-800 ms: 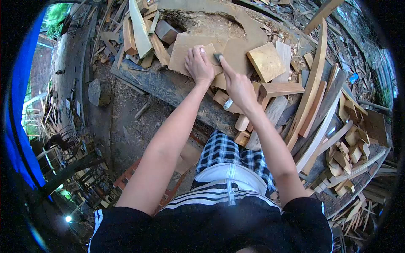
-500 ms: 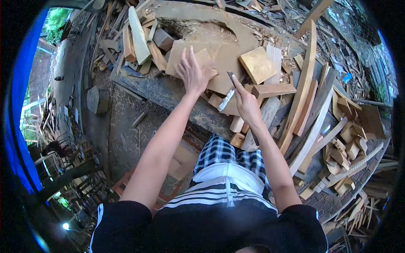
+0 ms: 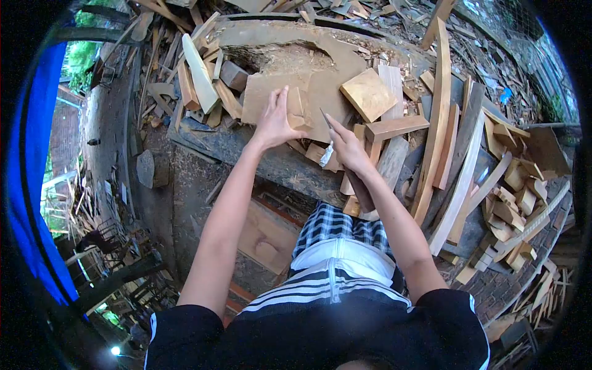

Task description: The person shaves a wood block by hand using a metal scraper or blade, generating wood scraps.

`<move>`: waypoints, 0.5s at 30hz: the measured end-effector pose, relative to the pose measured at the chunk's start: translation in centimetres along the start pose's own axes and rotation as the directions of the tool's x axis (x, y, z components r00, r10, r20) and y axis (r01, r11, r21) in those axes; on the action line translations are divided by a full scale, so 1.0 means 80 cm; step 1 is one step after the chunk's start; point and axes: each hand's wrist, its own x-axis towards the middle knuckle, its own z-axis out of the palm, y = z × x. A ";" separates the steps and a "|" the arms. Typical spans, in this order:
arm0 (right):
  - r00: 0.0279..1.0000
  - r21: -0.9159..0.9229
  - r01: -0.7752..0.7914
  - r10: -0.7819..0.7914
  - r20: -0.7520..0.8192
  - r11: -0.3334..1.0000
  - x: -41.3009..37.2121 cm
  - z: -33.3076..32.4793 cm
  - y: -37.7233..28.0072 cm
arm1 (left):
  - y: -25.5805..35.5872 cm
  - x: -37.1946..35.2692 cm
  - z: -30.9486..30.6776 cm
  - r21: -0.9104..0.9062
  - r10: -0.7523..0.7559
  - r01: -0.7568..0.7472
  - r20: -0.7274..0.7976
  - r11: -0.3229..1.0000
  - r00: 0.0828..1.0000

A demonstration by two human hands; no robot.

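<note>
My left hand (image 3: 274,121) grips a small flat wooden block (image 3: 295,105), tilted up on its edge on a wide brown board (image 3: 320,92). My right hand (image 3: 346,147) is closed around a chisel (image 3: 327,126), its dark blade pointing up toward the block and its pale handle end showing below the fist. The blade tip sits just right of the block, apart from it. Both forearms reach forward over a dark, dusty workbench (image 3: 246,143).
A square light wood piece (image 3: 369,94) lies right of the board. Long curved planks (image 3: 439,117) and several offcuts pile up at right. More scrap wood (image 3: 200,68) is stacked at left. A hollowed log (image 3: 290,52) sits behind. Blue tarp (image 3: 37,154) hangs at far left.
My right hand pulled the chisel back from the board toward me. My left hand went from pressing flat on the block to lifting it onto its edge.
</note>
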 end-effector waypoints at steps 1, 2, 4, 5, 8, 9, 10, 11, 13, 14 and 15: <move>0.999 0.133 -0.039 0.034 0.038 0.990 0.003 0.004 -0.002 | 0.001 -0.001 0.000 0.062 0.032 -0.035 0.053 0.997 0.998; 0.999 0.139 -0.041 0.037 0.031 0.989 0.004 0.009 -0.004 | 0.003 -0.001 0.001 0.065 0.038 -0.042 0.061 0.997 0.997; 0.993 0.225 -0.101 0.084 0.084 0.969 0.003 0.010 -0.026 | 0.010 0.002 0.008 0.116 0.057 -0.061 0.034 0.991 0.998; 0.993 0.229 -0.106 0.090 0.078 0.968 0.001 0.014 -0.022 | 0.012 0.002 0.011 0.114 0.063 -0.067 0.042 0.991 0.997; 0.957 0.252 -0.282 0.252 0.144 0.926 -0.020 0.011 -0.055 | 0.016 -0.002 0.016 0.184 -0.002 -0.006 0.047 0.983 0.999; 0.957 0.259 -0.282 0.252 0.141 0.924 -0.017 0.006 -0.065 | 0.015 -0.005 0.022 0.194 0.031 -0.027 -0.016 0.981 0.999; 0.927 0.236 -0.363 0.326 0.184 0.901 -0.014 0.002 -0.068 | 0.015 -0.006 0.029 0.199 0.063 -0.047 -0.075 0.979 0.995; 0.887 0.209 -0.447 0.401 0.229 0.870 -0.014 0.000 -0.066 | 0.011 -0.007 0.035 0.195 0.061 -0.047 -0.063 0.980 0.996; 0.986 0.083 -0.156 0.151 0.065 0.984 -0.009 0.024 -0.007 | 0.009 -0.007 0.040 0.188 0.091 -0.068 -0.116 0.980 0.989; 0.999 0.000 -0.032 0.032 -0.013 0.999 -0.012 0.030 0.003 | 0.009 -0.010 0.043 0.184 0.085 -0.065 -0.105 0.981 0.991; 0.991 -0.092 0.095 -0.102 -0.081 0.991 -0.012 0.034 0.003 | 0.007 -0.010 0.043 0.170 0.081 -0.064 -0.098 0.983 0.992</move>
